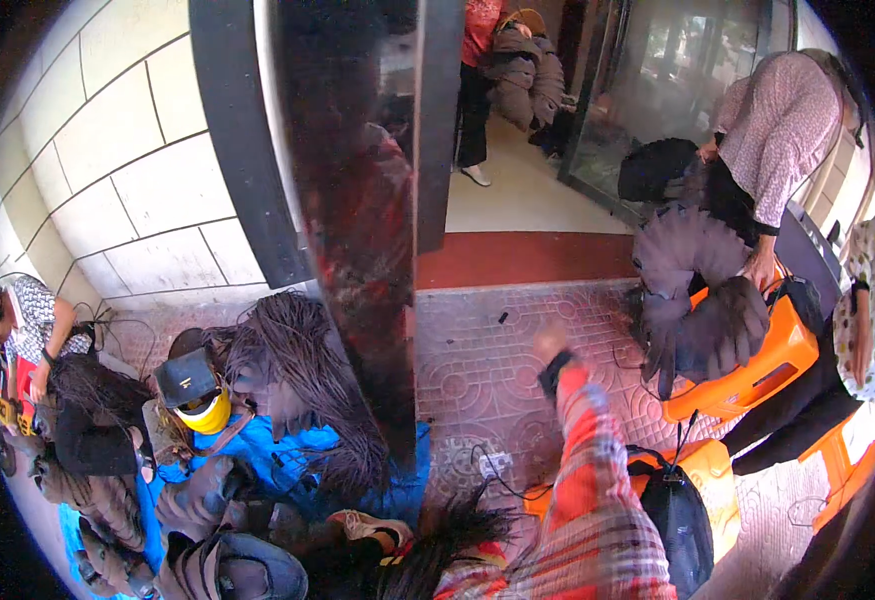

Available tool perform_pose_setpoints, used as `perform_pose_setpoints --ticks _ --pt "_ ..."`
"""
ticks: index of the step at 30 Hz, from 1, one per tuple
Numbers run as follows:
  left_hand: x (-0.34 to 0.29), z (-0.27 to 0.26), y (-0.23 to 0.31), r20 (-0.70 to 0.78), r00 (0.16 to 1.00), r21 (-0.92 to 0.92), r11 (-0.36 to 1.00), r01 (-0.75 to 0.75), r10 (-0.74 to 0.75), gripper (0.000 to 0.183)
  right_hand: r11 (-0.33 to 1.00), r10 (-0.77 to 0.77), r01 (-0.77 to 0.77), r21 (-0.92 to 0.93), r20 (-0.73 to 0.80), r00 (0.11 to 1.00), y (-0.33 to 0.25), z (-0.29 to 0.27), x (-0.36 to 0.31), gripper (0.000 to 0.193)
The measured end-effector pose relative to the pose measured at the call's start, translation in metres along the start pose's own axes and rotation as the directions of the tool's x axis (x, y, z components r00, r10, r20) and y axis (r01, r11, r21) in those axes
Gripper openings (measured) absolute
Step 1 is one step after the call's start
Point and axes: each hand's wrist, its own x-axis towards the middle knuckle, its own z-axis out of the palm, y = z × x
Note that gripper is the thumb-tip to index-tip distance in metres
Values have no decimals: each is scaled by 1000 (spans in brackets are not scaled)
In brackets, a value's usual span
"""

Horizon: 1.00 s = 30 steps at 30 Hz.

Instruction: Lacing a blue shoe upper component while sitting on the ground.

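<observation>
1. Right grip (pixel 554 343): above the paving (pixel 467 390), at the end of an outstretched arm in a red plaid sleeve (pixel 597 490). The fingers are blurred; whether they are spread, pressed together or pinching a fine strand cannot be told.
2. Left grip: out of view; its state cannot be told.
3. Near strands (pixel 467 535): a loose dark bunch just left of the sleeve, beyond the right edge of the blue sheet (pixel 287 450). A larger strand pile (pixel 302 370) lies across the back of that sheet.
4. Handling, as a judgement: loose strands of this kind probably tangle readily. Reach with the elbow lifted clear of the bunch, draw along the strand direction, and use light, even tension. Guard against the cuff, or the cord of the small white box (pixel 495 463) on the paving, catching loose ends.
5. Containers: a black bag (pixel 672 530) is by the near orange stool (pixel 715 485), right of the sleeve; its contents are hidden. The white box appears closed. The yellow-and-black item (pixel 207 410) at the sheet's back edge may be headwear or a container; its interior is not visible.
</observation>
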Motion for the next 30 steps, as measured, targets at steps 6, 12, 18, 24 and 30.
perform_pose_setpoints --ticks 6,12,18,24,30 --pt "-74 19 -10 -238 971 -40 998 -45 34 18 87 -990 567 819 9 138 -287 -165 -171 14" --pt "-74 -4 -26 -129 970 -9 978 -208 205 14 158 -973 439 884 63 224 -273 -443 -128 11" --pt "-111 8 8 -592 757 199 960 -195 276 17 -343 -893 416 842 -430 134 -338 -585 -81 14" --pt "-175 20 38 -701 647 102 941 -323 298 14 -557 -830 55 829 -558 18 -386 -643 -126 18" --pt "-162 13 -100 -801 556 157 974 -161 221 14 -749 -642 254 612 -765 -54 -410 -678 -204 15"
